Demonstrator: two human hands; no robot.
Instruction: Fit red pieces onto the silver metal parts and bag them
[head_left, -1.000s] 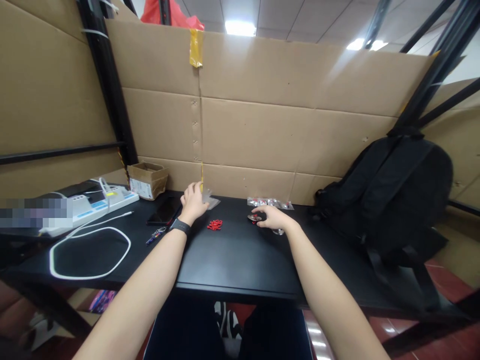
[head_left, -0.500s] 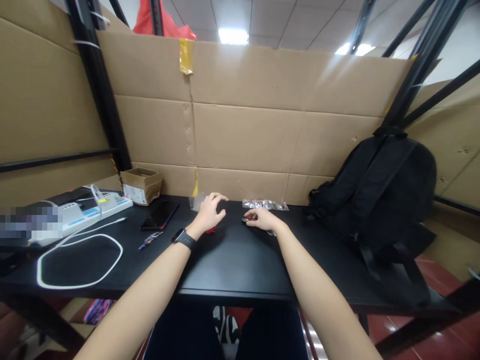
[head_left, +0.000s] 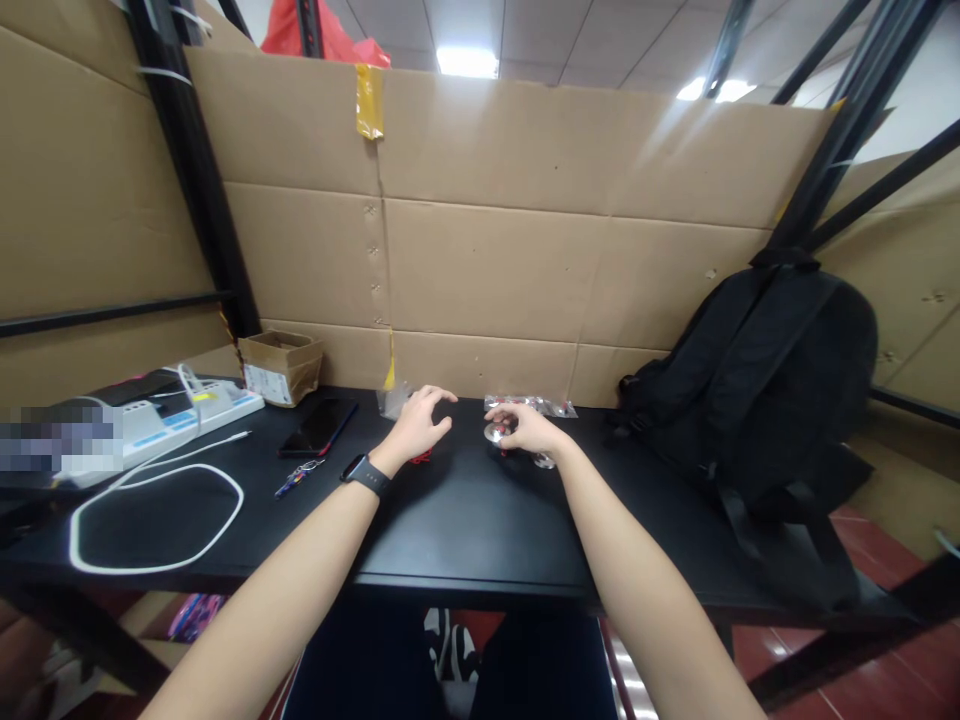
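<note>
Head view | left hand: fingers apart, near red strings | right hand: clamped on shiny disc, clear packets at its 12 o'clock

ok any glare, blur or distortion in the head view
Head view: the ceiling light is blown out and the table has a soft sheen; head view: black posts splay outward, likely lens distortion; head view: the shiny piece at the right hand looks soft, details unreadable.

Wears a dark wristwatch above the black table; below it, dark navy trousers and black-and-white shoes.
</note>
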